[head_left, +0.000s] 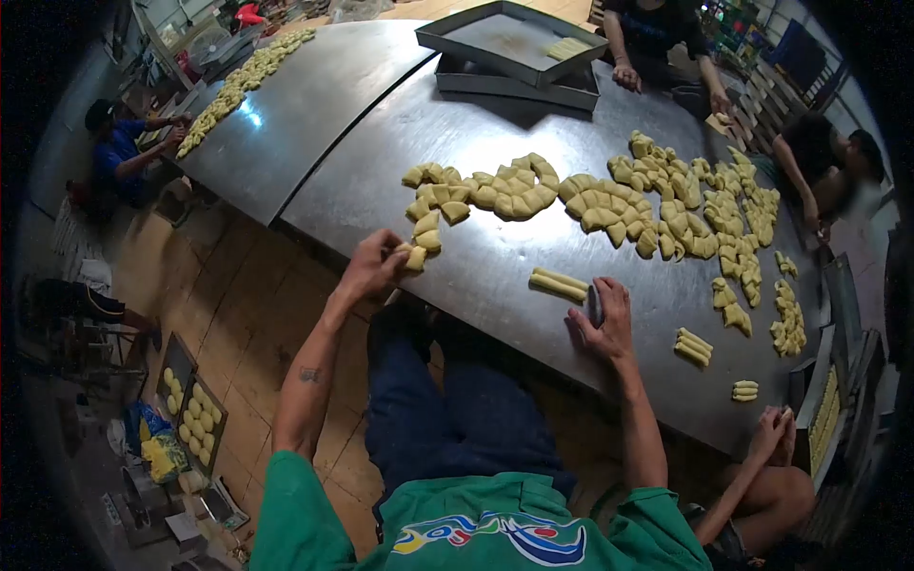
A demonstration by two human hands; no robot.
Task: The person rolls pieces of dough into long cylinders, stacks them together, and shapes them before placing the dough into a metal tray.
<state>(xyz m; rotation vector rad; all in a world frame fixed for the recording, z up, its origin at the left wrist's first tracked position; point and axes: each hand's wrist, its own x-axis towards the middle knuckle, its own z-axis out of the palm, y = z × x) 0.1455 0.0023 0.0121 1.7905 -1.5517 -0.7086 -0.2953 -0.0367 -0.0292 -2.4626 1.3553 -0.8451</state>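
On the steel table [495, 276], the left hand [371, 266] pinches a dough piece [414, 255] for shaping while the right hand [605, 324] lies flat, fingers spread, bracing beside dough sticks [559, 284].

A large metal table [495, 276] serves as the landmark. On its near edge, the left hand [373, 266] pinches a dough piece [413, 255]; the right hand [605, 322] rests flat to the right, just beside a pair of dough sticks [559, 284]. Behind the hands, a band of shaped dough pieces [590, 200] runs across the table's middle. At the far edge sit stacked trays [514, 52]. On the floor left of the table lies a filled tray [193, 404].
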